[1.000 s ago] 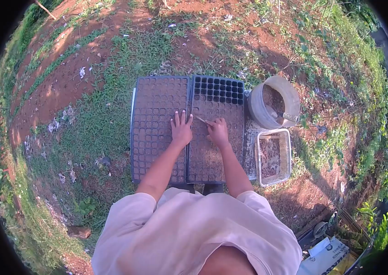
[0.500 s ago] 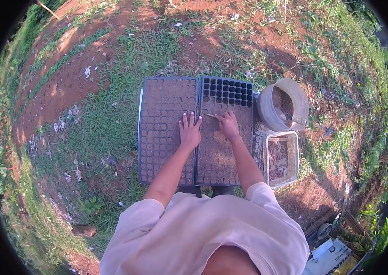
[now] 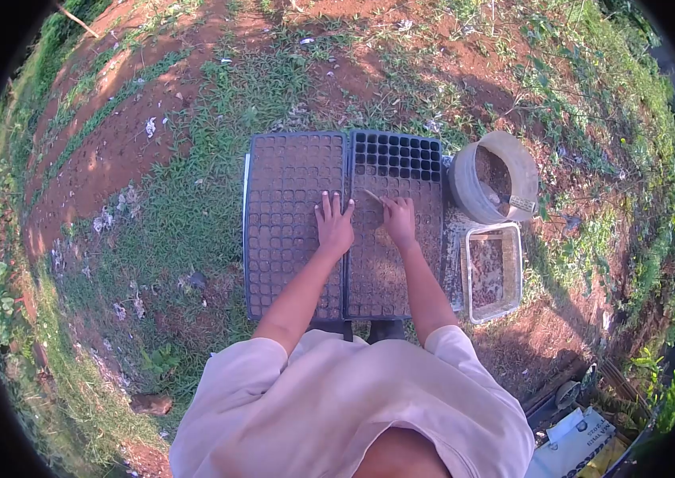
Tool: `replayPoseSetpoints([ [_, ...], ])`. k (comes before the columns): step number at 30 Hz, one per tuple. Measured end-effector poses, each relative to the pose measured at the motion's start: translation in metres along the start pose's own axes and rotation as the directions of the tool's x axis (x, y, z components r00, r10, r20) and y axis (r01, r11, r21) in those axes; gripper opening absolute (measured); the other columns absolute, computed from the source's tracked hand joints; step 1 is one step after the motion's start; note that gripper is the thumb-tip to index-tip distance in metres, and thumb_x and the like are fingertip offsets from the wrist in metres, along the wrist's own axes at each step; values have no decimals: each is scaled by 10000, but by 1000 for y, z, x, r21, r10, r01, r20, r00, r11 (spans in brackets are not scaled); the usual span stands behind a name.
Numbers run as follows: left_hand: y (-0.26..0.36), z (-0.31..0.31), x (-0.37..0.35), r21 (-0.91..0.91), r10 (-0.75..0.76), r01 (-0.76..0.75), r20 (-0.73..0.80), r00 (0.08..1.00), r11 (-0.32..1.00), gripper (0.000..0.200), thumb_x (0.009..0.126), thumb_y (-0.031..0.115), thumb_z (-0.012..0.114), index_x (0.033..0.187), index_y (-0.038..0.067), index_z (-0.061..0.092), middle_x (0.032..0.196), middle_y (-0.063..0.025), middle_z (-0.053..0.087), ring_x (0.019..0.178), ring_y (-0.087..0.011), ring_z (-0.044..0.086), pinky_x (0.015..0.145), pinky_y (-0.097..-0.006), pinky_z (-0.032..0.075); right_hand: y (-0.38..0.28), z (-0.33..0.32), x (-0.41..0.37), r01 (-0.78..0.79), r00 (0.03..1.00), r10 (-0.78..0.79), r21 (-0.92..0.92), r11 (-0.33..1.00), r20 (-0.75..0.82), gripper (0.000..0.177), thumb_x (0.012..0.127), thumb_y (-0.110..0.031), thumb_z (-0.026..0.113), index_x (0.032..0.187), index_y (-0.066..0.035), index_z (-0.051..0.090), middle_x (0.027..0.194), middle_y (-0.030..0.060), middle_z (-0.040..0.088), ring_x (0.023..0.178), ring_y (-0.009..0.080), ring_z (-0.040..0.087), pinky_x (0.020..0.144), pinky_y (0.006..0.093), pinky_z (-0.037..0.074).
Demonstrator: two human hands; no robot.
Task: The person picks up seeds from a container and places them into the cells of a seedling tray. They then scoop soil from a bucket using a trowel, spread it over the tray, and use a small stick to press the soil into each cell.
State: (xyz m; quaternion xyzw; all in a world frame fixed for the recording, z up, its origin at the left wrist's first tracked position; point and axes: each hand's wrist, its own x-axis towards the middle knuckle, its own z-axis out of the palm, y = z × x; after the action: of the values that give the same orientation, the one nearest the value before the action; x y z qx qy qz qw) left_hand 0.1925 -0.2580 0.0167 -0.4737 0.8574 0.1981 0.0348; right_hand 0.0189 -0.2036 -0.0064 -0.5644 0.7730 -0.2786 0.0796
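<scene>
Two black seedling trays lie side by side in front of me. Soil fills the cells of the left seedling tray [image 3: 285,179]. In the right seedling tray [image 3: 401,275] soil covers most of the surface, while the far rows of cells are bare and dark. My left hand [image 3: 336,229] lies with fingers spread on the left tray, by its inner edge. My right hand [image 3: 399,221] is closed on a small thin stick [image 3: 371,195], held low over the soil of the right tray, its tip pointing away and to the left.
Right of the trays stand a round plastic bucket [image 3: 471,191] with soil inside and a rectangular plastic tub [image 3: 518,275] with dark reddish bits in it. Grass and red earth surround them. A printed sack [image 3: 572,454] lies at lower right.
My right hand has shifted slightly toward me and left, and the stick now slants more steeply. My left hand stays on its tray with little movement.
</scene>
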Motion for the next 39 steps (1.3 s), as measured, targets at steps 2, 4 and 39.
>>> replayPoseSetpoints([
  [2,1,0,1,25,8,-7,-18,1000,1000,559,851,133,566,1399,170,464,1526,-197,241,1440,-427,74,1129,-595,161,-4,2,-8,-52,998,52,1,999,-43,236,808,-54,616,1008,-107,730,919,122,650,951,327,559,871,405,466],
  [4,1,-2,2,20,10,-10,-1,1000,1000,557,858,143,551,1406,166,456,1533,-193,229,1445,-421,58,1131,-600,144,-10,6,-14,-159,987,156,-55,986,-47,244,798,-69,618,1014,-101,726,950,128,647,987,326,535,874,406,463],
  [39,-5,1,1,-36,29,-30,-20,999,999,592,825,105,578,1400,182,459,1531,-203,209,1438,-438,68,1116,-617,170,-58,29,-20,-263,959,247,-107,959,-142,257,782,-139,640,1025,-94,710,932,137,631,975,324,535,861,417,465],
])
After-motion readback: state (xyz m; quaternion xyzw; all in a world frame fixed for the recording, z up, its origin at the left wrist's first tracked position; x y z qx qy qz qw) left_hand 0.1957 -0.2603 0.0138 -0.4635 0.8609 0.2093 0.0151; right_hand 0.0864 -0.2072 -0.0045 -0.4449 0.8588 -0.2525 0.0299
